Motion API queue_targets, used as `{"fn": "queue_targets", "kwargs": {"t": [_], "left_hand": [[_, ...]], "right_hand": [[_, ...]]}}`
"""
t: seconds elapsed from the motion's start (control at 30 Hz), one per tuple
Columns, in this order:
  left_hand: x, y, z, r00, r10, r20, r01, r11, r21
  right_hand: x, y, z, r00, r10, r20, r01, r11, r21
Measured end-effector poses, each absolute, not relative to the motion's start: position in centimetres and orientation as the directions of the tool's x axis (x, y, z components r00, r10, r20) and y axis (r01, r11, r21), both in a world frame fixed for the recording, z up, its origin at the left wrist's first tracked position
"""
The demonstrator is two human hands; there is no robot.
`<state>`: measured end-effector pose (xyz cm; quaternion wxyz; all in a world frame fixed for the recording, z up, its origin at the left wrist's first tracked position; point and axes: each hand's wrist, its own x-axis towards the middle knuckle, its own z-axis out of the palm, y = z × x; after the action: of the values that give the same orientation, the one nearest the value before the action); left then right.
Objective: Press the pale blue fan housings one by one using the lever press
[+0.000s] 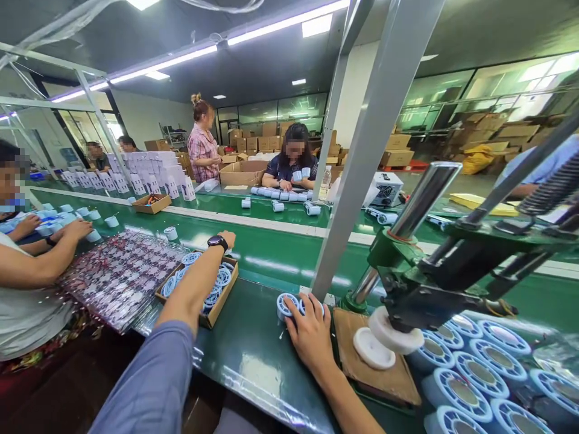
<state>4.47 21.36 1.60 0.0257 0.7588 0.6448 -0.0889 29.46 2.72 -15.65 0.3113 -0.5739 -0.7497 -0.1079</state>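
My left hand (pixel 228 239) reaches past the cardboard box of light-blue plastic rings (pixel 223 276), over the green belt. Its fingers point away and are mostly hidden, so whether it holds anything does not show. My right hand (pixel 312 331) rests at the bench edge with bent fingers over a light-blue round housing (pixel 319 309). A second round housing (pixel 284 307) sits just left of it, by the index finger. Right of this hand is a green hand press (pixel 398 289) with a white upper pad (pixel 393 331) above a white round seat (pixel 373 348).
Several blue round housings (pixel 479 374) stand at the right. A grey post (pixel 362 157) rises ahead of my right hand. Wired boards (pixel 122 271) lie at left beside a co-worker's hands (pixel 75 230). Another person (pixel 294 157) sits across the green belt (pixel 266 253).
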Motion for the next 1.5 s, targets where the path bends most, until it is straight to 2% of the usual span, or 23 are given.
{"fn": "queue_targets", "kwargs": {"t": [0.1,0.17,0.23,0.3,0.4,0.5,0.53,0.6,0.7,0.73,0.8,1.0,1.1,1.23,1.33,1.5], "left_hand": [[6.4,17.9,1.8,0.282,0.943,-0.178,0.954,-0.295,-0.047],[7.5,13.3,1.1,0.435,0.881,-0.188,0.898,-0.441,0.011],[8.5,7.8,-0.3,0.645,0.744,-0.178,0.764,-0.635,0.113],[9.5,2.7,-2.2,0.751,0.641,-0.158,0.66,-0.73,0.178],[10.9,-1.5,-4.4,0.825,0.547,-0.142,0.564,-0.784,0.259],[10.8,-1.5,-4.5,0.879,0.477,-0.022,0.461,-0.836,0.297],[10.2,-1.0,-4.2,0.86,0.508,0.038,0.479,-0.831,0.282],[8.3,0.6,-3.3,0.715,0.681,0.157,0.653,-0.731,0.198],[5.2,3.1,-2.5,0.349,0.9,0.263,0.932,-0.362,0.004],[4.3,3.8,-2.5,0.279,0.924,0.263,0.96,-0.276,-0.048],[3.1,4.9,-2.9,0.232,0.943,0.237,0.972,-0.213,-0.102],[4.3,5.1,-2.6,0.195,0.938,0.286,0.98,-0.174,-0.097],[6.5,2.8,-3.0,0.211,0.924,0.318,0.975,-0.224,0.003],[9.0,-1.1,-6.9,0.298,0.935,0.195,0.885,-0.347,0.31],[9.9,-3.1,-10.3,0.263,0.954,0.146,0.88,-0.299,0.369],[9.7,-4.7,-12.8,0.247,0.941,0.231,0.82,-0.33,0.467]], "right_hand": [[29.4,2.3,-15.2,-0.121,0.806,0.58,0.929,0.299,-0.221],[29.5,1.9,-14.9,-0.106,0.793,0.6,0.925,0.3,-0.232],[29.7,1.4,-14.5,-0.076,0.762,0.643,0.917,0.307,-0.256],[30.0,1.1,-14.0,-0.04,0.708,0.705,0.899,0.334,-0.284],[30.3,0.5,-13.1,-0.058,0.589,0.806,0.819,0.49,-0.299],[30.1,-0.5,-12.0,-0.209,0.536,0.818,0.656,0.697,-0.289],[30.0,-1.0,-11.8,-0.28,0.544,0.791,0.604,0.74,-0.295],[29.4,-2.0,-11.6,-0.425,0.568,0.705,0.534,0.786,-0.311],[28.5,-3.3,-12.5,-0.538,0.561,0.629,0.52,0.808,-0.276],[28.2,-3.5,-13.1,-0.542,0.548,0.637,0.53,0.811,-0.246],[27.9,-3.7,-14.1,-0.517,0.521,0.679,0.553,0.809,-0.199],[28.7,-4.1,-15.1,-0.451,0.482,0.751,0.525,0.824,-0.214],[29.9,-5.3,-15.6,-0.398,0.507,0.765,0.55,0.799,-0.243],[31.7,-7.8,-16.3,-0.278,0.643,0.714,0.631,0.682,-0.369],[32.9,-9.5,-16.2,-0.205,0.762,0.614,0.667,0.568,-0.482],[33.9,-11.1,-15.9,-0.205,0.874,0.442,0.646,0.459,-0.609]]}}
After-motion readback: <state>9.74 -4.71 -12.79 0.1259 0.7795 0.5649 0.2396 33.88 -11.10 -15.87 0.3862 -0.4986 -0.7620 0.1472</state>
